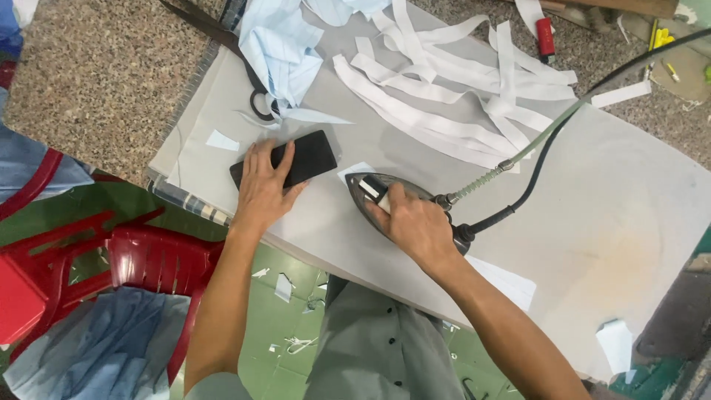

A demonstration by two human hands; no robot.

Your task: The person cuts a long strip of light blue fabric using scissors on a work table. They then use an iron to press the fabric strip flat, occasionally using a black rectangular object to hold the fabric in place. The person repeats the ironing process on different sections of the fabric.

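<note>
We clamp our right hand [415, 222] around the iron [378, 194], nose pointing up-left toward the black piece [296, 159] lying just beside it, pinned flat under our open left hand [261, 185].

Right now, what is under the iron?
The iron, gripped by the right hand, sits on the grey padded board. A small white piece pokes out at its tip; how far it extends beneath is hidden by the iron.
</note>
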